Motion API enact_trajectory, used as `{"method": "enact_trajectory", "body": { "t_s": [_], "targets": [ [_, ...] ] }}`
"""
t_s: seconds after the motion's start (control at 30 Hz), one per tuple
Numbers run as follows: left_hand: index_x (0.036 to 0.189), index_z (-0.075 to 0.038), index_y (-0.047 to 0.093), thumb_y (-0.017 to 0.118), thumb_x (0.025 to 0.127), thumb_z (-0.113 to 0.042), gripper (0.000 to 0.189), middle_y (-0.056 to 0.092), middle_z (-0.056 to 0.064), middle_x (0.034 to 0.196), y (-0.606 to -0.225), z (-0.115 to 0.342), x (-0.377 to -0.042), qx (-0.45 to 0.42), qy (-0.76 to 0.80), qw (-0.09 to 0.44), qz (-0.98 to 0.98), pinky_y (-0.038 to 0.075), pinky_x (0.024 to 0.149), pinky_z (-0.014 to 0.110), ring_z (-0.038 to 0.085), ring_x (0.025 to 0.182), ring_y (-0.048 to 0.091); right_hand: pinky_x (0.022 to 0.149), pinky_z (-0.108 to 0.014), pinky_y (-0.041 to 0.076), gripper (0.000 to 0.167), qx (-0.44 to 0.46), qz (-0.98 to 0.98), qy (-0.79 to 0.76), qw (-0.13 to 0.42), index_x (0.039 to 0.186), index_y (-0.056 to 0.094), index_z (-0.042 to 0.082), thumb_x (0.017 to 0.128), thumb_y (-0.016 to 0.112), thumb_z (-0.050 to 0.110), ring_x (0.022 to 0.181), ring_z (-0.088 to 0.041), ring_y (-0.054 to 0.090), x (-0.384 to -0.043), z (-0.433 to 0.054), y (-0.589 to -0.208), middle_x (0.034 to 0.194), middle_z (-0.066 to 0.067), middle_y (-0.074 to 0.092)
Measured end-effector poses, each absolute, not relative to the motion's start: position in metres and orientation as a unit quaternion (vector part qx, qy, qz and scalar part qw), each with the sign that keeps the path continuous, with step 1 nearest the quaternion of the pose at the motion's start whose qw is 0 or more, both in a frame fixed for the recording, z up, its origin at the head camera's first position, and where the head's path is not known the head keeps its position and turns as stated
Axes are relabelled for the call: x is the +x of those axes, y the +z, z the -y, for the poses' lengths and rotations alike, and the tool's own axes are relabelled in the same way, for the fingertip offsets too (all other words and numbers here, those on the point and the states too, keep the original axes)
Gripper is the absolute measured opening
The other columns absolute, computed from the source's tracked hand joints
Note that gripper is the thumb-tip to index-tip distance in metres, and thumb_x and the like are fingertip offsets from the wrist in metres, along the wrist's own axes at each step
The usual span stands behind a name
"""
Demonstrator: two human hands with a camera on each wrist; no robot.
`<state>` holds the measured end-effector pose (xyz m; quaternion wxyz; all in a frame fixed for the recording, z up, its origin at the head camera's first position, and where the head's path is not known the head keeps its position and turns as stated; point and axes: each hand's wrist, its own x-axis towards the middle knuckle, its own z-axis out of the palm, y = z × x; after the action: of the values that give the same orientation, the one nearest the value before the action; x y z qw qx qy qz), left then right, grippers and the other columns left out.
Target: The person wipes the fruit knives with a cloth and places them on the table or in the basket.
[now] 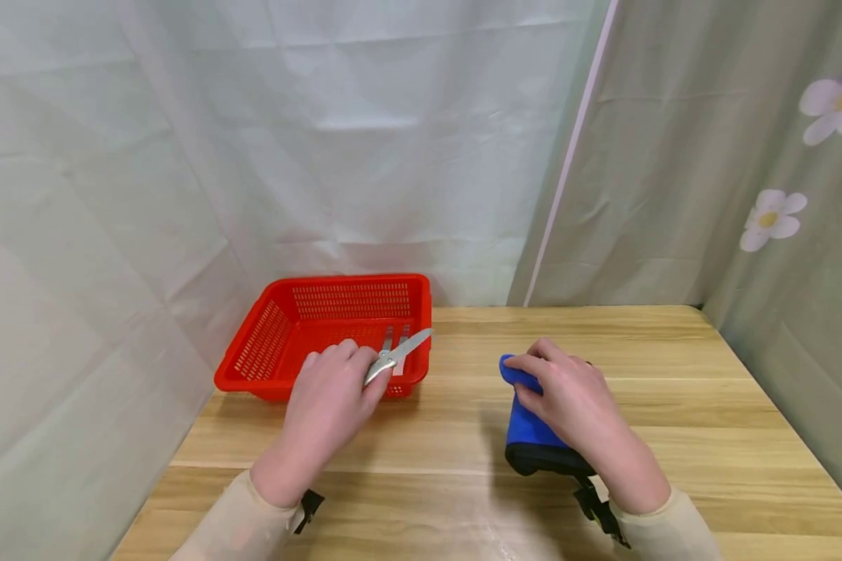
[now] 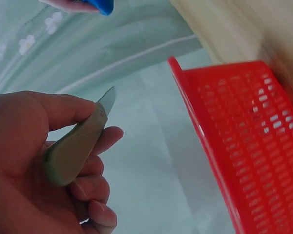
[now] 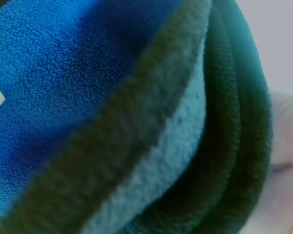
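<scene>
A metal knife (image 1: 414, 341) with a slim pointed blade is held by my left hand (image 1: 333, 393), its tip aimed away and to the right. In the left wrist view, thumb and fingers grip the knife's broad, rounded handle (image 2: 74, 152). On the right, my right hand (image 1: 568, 389) pinches the upper end of a folded blue cloth (image 1: 529, 425) with black edging. The right wrist view is filled by the blue cloth (image 3: 49, 83), its layers folded over each other and hiding most of the fingers.
A red plastic basket (image 1: 252, 386) with slotted walls stands at the back left, just beyond the left hand. Fork-like metal utensils (image 1: 387, 340) lie inside at its right end. Pale curtains (image 1: 393, 156) border the wooden table (image 1: 456, 452) at the back and sides.
</scene>
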<state>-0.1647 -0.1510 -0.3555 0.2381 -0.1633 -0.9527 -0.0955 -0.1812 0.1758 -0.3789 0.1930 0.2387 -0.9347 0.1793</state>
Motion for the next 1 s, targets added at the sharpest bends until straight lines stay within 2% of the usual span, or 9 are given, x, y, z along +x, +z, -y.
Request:
{"method": "enact_trajectory", "body": {
  "t_s": [0.27,0.47,0.8,1.0],
  "targets": [
    [0.079,-0.015,0.058,0.080,0.098,-0.019,0.030,0.047,-0.003,0.065,-0.342,0.161,-0.181,-0.132,-0.092,0.193,0.968,0.038,0.049,0.033,0.016,0.055,0.044,0.066,-0.047,0.057,0.034,0.250,0.936,0.174,0.177,0.122,0.084,0.017,0.089,0.091,0.010,0.076,-0.024,0.066,-0.182,-0.172,-0.382,0.107,-0.002,0.066],
    [0.077,-0.016,0.053,0.075,0.100,-0.018,0.032,0.046,-0.002,0.061,-0.339,0.170,-0.195,-0.118,-0.077,0.175,0.974,0.037,0.046,0.033,0.017,0.052,0.043,0.069,-0.048,0.058,0.035,0.257,0.933,0.185,0.169,0.123,0.084,0.018,0.089,0.091,0.009,0.077,-0.022,0.067,-0.182,-0.170,-0.384,0.105,0.001,0.066],
    [0.081,-0.012,0.054,0.072,0.103,-0.022,0.030,0.049,0.001,0.060,-0.341,0.187,-0.225,-0.084,-0.055,0.147,0.984,0.041,0.046,0.036,0.019,0.052,0.046,0.072,-0.052,0.057,0.035,0.250,0.942,0.177,0.138,0.125,0.083,0.020,0.091,0.090,0.012,0.081,-0.026,0.067,-0.183,-0.162,-0.387,0.109,0.000,0.066],
    [0.089,-0.011,0.059,0.071,0.106,-0.027,0.026,0.056,0.003,0.065,-0.343,0.191,-0.242,-0.055,-0.054,0.083,0.994,0.046,0.051,0.037,0.022,0.057,0.053,0.074,-0.052,0.058,0.035,0.245,0.947,0.171,0.121,0.126,0.083,0.019,0.092,0.091,0.014,0.082,-0.027,0.068,-0.184,-0.157,-0.389,0.110,-0.002,0.067]
  ]
}}
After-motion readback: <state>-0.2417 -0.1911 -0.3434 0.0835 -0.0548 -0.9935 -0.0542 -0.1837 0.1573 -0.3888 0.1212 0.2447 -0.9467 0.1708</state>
